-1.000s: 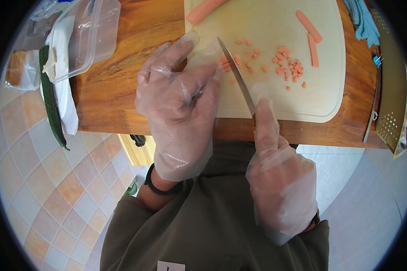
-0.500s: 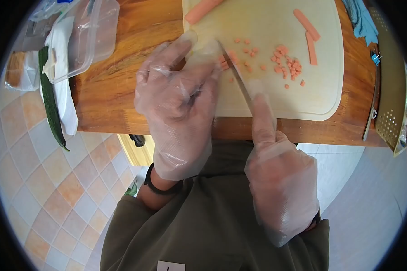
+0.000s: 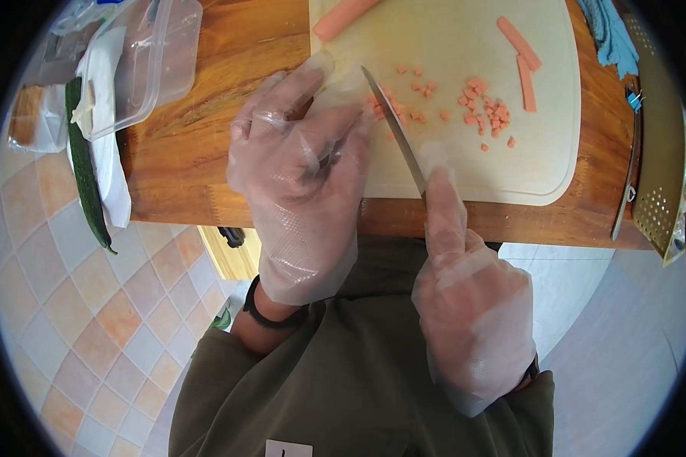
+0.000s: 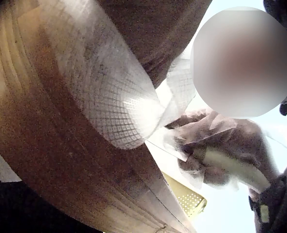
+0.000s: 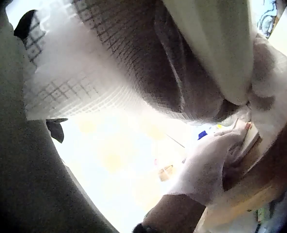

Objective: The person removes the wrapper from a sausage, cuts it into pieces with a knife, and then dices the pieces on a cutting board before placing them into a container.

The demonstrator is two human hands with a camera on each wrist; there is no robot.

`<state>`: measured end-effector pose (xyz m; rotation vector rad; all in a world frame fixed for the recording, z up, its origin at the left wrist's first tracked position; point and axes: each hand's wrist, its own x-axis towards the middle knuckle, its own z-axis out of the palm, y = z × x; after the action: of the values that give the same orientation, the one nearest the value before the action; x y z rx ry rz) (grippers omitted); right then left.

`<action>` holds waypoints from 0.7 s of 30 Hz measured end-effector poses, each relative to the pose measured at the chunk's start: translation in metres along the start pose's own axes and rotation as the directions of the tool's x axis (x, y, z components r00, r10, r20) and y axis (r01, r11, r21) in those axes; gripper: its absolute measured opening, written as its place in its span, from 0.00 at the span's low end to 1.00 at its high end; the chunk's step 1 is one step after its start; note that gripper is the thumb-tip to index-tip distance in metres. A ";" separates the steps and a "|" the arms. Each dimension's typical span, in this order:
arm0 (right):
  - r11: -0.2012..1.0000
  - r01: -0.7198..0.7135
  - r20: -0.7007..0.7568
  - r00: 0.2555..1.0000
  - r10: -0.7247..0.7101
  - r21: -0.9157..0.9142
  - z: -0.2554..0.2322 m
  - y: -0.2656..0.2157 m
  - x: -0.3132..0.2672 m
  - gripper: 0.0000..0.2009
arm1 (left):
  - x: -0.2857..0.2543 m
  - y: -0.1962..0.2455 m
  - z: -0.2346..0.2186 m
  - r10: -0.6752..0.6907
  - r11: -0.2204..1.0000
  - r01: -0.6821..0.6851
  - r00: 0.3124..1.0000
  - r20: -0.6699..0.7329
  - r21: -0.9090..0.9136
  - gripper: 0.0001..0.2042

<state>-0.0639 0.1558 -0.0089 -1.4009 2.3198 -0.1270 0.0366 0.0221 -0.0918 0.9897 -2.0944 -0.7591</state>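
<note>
Both hands wear clear plastic gloves. My right hand (image 3: 476,320) grips the pale handle (image 5: 216,53) of a knife, its forefinger stretched along the top. The knife blade (image 3: 396,126) slants up and left across the cutting board (image 3: 503,171), its edge at a bunch of carrot strips (image 3: 376,107). Bent over those strips, my left hand (image 3: 305,167) holds them against the board just left of the blade; its fingers hide most of them. Diced carrot (image 3: 484,107) lies right of the blade, with several loose bits nearer it.
Two carrot sticks (image 3: 520,46) lie at the board's upper right, a thicker carrot piece (image 3: 343,19) at its upper left. On the left are a clear plastic box (image 3: 175,61) and a cucumber (image 3: 88,167). A blue cloth (image 3: 611,38) and a perforated container (image 3: 659,167) stand right.
The blade rocks slightly, its tip shifting a little to the left over the carrot strips. My left hand stays almost still on them.
</note>
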 end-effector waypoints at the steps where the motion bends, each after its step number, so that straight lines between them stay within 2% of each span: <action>1: 1.000 0.004 0.002 1.000 -0.004 -0.004 0.001 0.001 0.001 0.39 | 0.000 0.000 0.000 0.002 1.000 -0.002 1.000 -0.004 0.004 0.10; 8: 0.995 0.028 0.035 0.999 -0.025 -0.100 0.001 0.000 0.004 0.39 | -0.001 -0.007 0.000 0.068 0.997 -0.068 0.998 -0.006 -0.033 0.13; 11: 0.988 0.036 0.047 0.998 -0.029 -0.148 0.002 -0.002 0.004 0.39 | -0.001 -0.006 -0.002 0.080 0.997 -0.080 0.997 0.011 0.016 0.13; 15: 0.992 0.034 0.007 0.999 -0.033 -0.117 0.000 0.002 0.005 0.39 | 0.000 -0.006 0.000 0.087 0.996 -0.087 0.996 0.006 0.002 0.12; 17: 0.999 -0.031 -0.004 0.999 0.031 0.019 0.001 0.004 0.005 0.38 | -0.001 -0.006 -0.002 0.072 0.997 -0.072 0.997 0.003 -0.005 0.11; 21: 0.999 -0.017 0.035 0.999 0.019 -0.036 -0.003 0.002 0.004 0.38 | 0.000 -0.005 0.000 0.082 0.996 -0.082 0.997 0.012 0.018 0.11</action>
<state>-0.0685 0.1535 -0.0081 -1.3876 2.3159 -0.0557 0.0386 0.0194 -0.0954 0.9055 -2.1415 -0.7066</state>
